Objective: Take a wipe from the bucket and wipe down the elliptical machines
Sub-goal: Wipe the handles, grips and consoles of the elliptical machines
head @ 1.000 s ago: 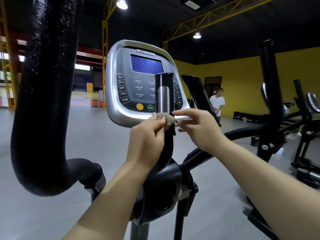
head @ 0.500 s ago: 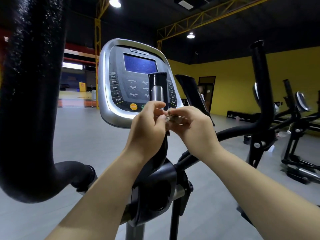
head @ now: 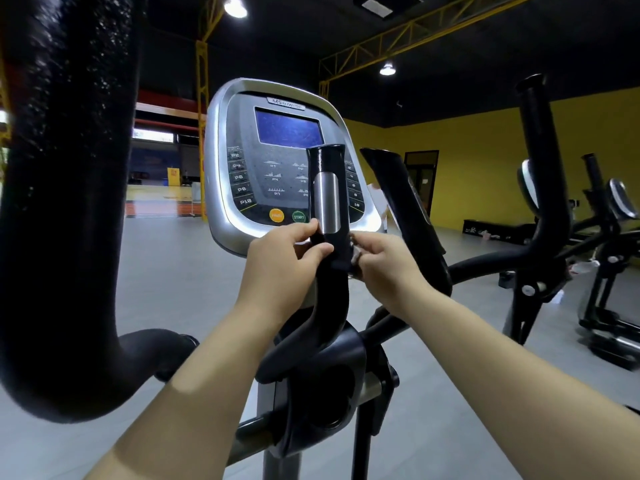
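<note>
The elliptical's silver console [head: 221, 188] with a blue screen faces me. In front of it rises a black fixed handle [head: 327, 271] with a metal pulse sensor [head: 326, 206]. My left hand [head: 280, 268] grips this handle just below the sensor, thumb across its front. My right hand [head: 384, 265] is at the handle's right side and pinches a small crumpled grey wipe [head: 355, 256], mostly hidden by its fingers. No bucket is in view.
A thick black moving arm [head: 65, 202] fills the left side close to my head. The right moving arm [head: 543, 188] stands at the right. Other ellipticals [head: 613, 244] line the yellow wall. A person in white [head: 379, 202] is partly hidden behind the console.
My hands have parted. The left hand has gone from the wipe to the handle under the sensor, and the right hand has drawn the wipe to the handle's right side.
</note>
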Demonstrator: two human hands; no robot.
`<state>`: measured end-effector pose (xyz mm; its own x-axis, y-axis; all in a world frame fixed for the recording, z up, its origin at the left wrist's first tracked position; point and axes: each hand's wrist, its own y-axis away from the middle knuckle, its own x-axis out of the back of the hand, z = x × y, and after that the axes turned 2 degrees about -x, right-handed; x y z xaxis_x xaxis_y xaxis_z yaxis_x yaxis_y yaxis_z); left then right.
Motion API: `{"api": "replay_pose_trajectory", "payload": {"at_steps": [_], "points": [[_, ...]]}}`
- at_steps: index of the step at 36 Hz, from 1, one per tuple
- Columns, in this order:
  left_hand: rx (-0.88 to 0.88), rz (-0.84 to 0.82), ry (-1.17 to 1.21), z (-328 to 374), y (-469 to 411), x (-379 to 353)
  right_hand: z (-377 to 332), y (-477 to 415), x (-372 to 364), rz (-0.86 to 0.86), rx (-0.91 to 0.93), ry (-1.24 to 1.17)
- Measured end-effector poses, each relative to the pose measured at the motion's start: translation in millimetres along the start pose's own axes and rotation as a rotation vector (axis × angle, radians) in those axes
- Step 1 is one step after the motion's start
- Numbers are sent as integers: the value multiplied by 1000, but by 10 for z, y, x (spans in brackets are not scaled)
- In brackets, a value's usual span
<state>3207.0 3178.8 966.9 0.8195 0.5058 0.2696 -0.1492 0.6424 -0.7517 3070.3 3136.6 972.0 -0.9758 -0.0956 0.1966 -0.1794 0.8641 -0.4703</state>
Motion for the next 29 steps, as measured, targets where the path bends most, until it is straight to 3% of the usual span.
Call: {"api": "replay_pose_trajectory", "payload": {"at_steps": [5, 13, 20, 29], "points": [[7, -9, 0, -25, 3, 5, -25, -157, -78, -94, -214, -223], [-19, -44, -34, -23, -11, 18, 10, -57, 83, -254, -383, -231], [43, 29, 7, 21, -126, 14, -320, -368, 84, -30, -272, -487], [77, 24, 46, 29, -288, -71, -630, -695, -102, -51, -44, -278]]}}
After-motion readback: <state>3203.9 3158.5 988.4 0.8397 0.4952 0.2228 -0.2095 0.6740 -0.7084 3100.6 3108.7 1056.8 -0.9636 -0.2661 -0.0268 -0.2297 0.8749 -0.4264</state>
